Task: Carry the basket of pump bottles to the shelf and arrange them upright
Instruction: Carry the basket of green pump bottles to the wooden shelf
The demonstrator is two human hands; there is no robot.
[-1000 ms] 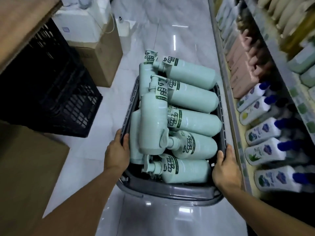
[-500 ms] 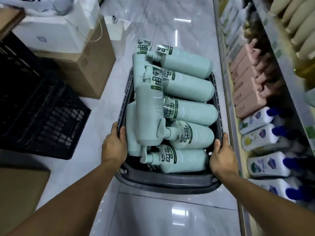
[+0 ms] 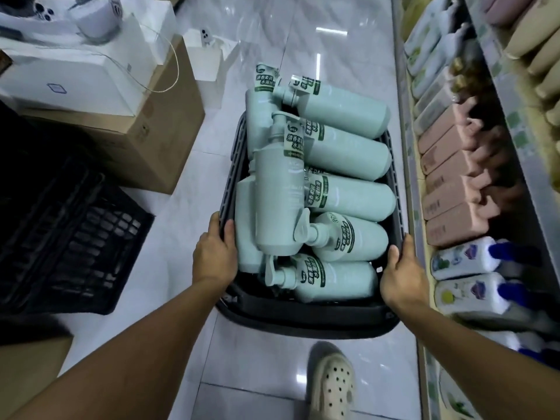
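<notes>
Grip: your left hand (image 3: 215,256) curls over the left rim of the dark grey plastic basket (image 3: 303,316), your right hand (image 3: 401,275) over the right. Pale green plastic pump bottles (image 3: 348,198) lie piled inside it — the metal shelf (image 3: 409,177) stands just to its right.

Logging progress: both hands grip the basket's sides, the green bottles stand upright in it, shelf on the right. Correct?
No. The head view shows the green bottles lying on their sides in the basket. The left hand and right hand do grip its sides, and the shelf is on the right.
</notes>
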